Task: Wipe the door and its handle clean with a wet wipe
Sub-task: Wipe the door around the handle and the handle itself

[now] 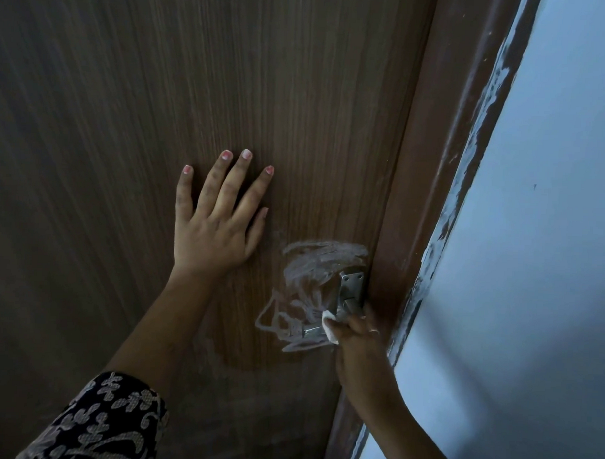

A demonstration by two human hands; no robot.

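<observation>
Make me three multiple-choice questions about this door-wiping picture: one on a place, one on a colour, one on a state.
1. Where is the white wet wipe?
A. in the right hand at the metal door handle
B. under the left hand
C. on the floor

2. What colour is the wall beside the frame?
A. yellow
B. pale blue
C. red

3. How is the left hand?
A. fisted
B. gripping the handle
C. flat, fingers spread on the brown wooden door

Answers: 1 A, the wipe shows between its fingers; 2 B, the wall is pale blue; 3 C, the palm lies open.
</observation>
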